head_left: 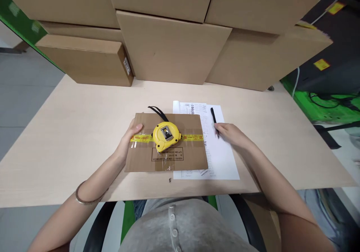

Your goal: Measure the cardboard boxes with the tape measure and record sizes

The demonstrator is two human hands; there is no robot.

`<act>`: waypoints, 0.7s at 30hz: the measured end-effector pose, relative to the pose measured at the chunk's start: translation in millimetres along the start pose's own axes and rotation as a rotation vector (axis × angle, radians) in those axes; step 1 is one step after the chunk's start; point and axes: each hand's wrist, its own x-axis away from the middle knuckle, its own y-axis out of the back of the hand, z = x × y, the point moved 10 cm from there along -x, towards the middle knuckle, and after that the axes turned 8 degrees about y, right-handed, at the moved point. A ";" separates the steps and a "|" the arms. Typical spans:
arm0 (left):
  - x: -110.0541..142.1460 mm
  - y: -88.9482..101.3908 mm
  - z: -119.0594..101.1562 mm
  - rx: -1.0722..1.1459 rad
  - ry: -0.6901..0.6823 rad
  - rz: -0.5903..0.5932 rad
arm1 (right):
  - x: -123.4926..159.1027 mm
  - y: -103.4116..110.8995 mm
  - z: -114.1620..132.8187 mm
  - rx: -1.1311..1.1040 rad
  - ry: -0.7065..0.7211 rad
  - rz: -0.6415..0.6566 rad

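My left hand (130, 135) grips the left edge of a flat cardboard box (188, 156), its thumb on top and the other fingers hidden beneath. Yellow printed tape runs across the middle of the box. On top of it lies a yellow tape measure (166, 135) with a black wrist strap looping off the back. Sheets of printed paper (225, 162) are partly covered by the box's right side. Over the paper, my right hand (229, 132) pinches a black pen (213, 116) between thumb and fingers, the pen tilted with its upper end pointing away from me.
Large cardboard boxes (171, 49) stand stacked along the back of the pale wooden table (70, 139). A smaller closed carton (92, 64) with a label sits at the back left. Beyond the right edge are cables (334, 100) and a dark surface with yellow stickers.
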 end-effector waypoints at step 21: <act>-3.5 14.2 -1.2 -0.042 -0.019 -0.111 | -7.4 -23.4 2.5 -0.368 0.219 -0.035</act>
